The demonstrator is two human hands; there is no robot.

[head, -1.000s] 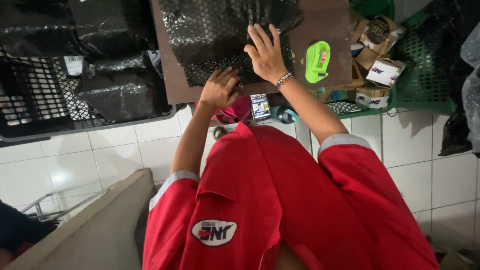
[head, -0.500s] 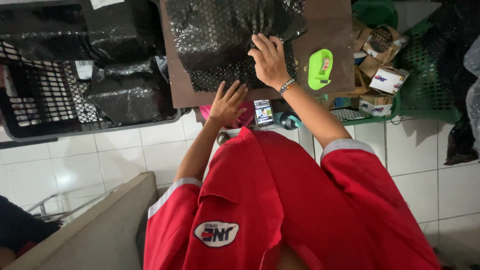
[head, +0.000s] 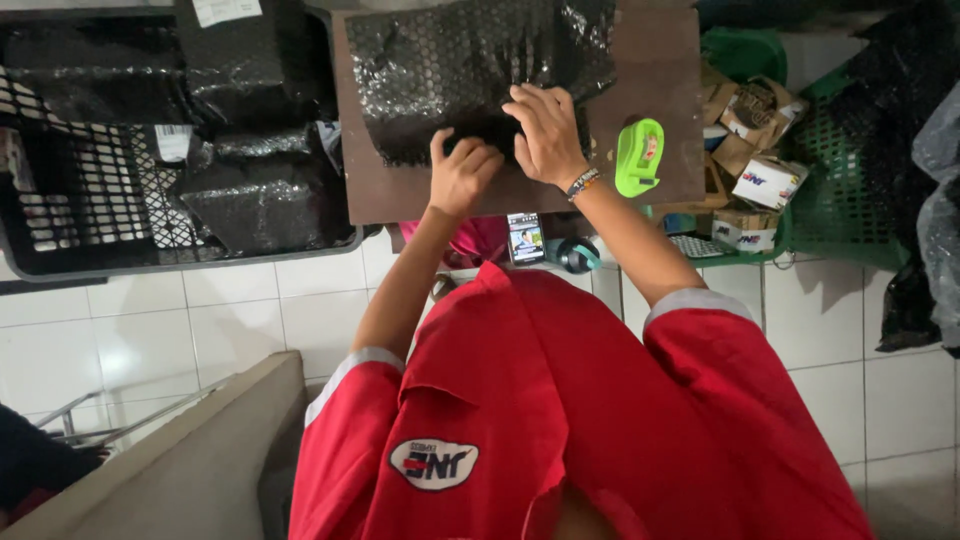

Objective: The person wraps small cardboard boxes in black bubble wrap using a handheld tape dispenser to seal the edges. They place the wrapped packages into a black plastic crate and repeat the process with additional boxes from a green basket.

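Hands meet at the near edge of a sheet of black bubble wrap spread over a brown tabletop: the left hand, which half a second ago hung open with fingers spread below the board's edge, has now come up and closed its fingers on the wrap's near border, thumb raised, while the right hand has slid down from higher on the sheet and presses flat, fingers apart, just beside it, a beaded bracelet at its wrist. With both hands now gathered on the same edge, the work looks to have passed from smoothing the wrap to taking hold of it, perhaps to fold or lift it. A lime-green tape dispenser sits untouched on the board to the right, apart from the sheet. To the left, a black plastic crate holds bundles already wrapped in the same dark film; to the right, a green basket holds small cardboard boxes. A phone with a lit screen rests below the board's near edge, above the white-tiled floor.
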